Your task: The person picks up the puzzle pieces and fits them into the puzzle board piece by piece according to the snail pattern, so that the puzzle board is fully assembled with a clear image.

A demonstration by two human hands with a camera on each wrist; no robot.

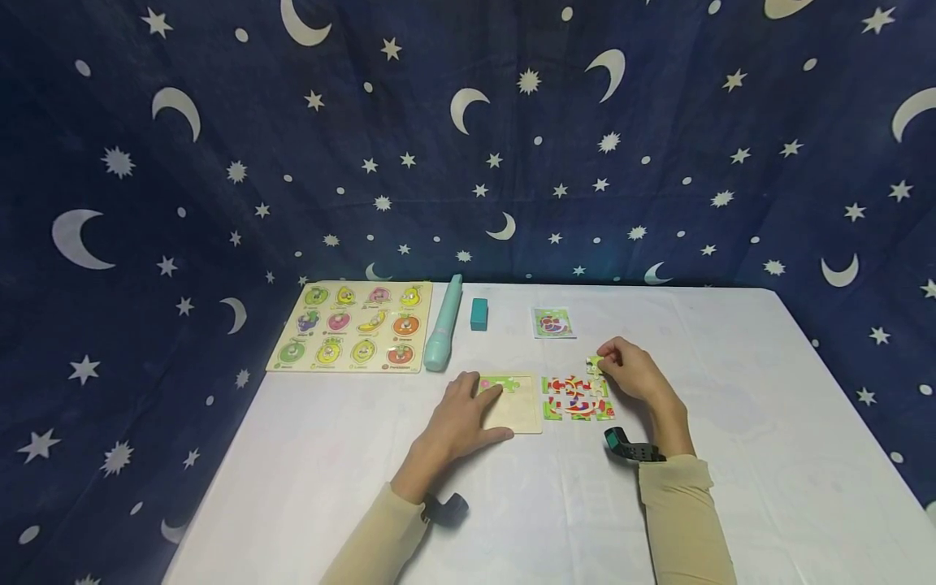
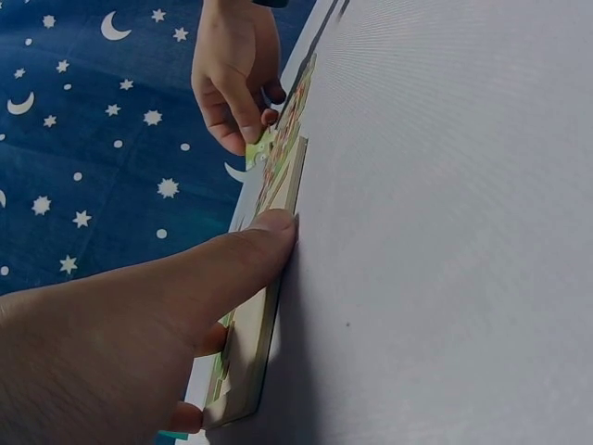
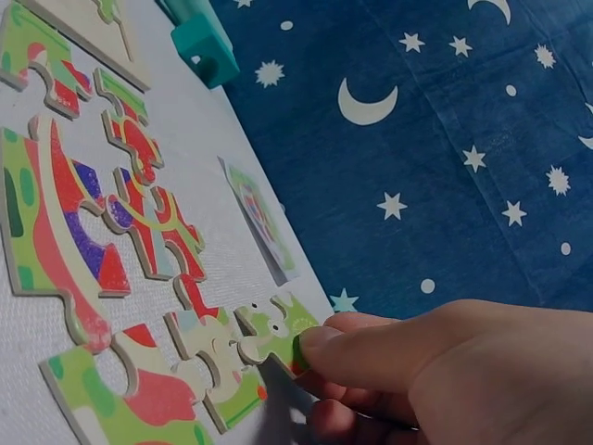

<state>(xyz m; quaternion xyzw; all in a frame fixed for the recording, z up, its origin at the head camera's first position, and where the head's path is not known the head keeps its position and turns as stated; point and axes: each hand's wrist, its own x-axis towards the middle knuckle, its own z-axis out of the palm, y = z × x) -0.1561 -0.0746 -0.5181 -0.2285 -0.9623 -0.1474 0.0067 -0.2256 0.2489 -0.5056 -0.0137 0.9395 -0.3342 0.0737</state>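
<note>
My right hand [image 1: 634, 372] pinches a green puzzle piece [image 3: 276, 326] between thumb and fingers, at the far right corner of a group of loose puzzle pieces [image 1: 578, 400] in red, green and purple. My left hand [image 1: 461, 418] lies spread over the left part of a shallow wooden puzzle tray [image 1: 522, 418]. Its thumb [image 2: 273, 222] rests on the tray's near edge, and its index finger touches the green pieces [image 1: 504, 382] lying along the tray's far side. In the right wrist view the held piece overlaps a neighbouring green-edged piece [image 3: 222, 357].
A small picture card [image 1: 553, 323] lies behind the loose pieces. A teal block [image 1: 478, 314], a mint-green pen-like device [image 1: 443, 325] and a fruit picture board [image 1: 351, 327] stand further left. A dark starry cloth [image 1: 512, 162] hangs behind the white table [image 1: 556, 504].
</note>
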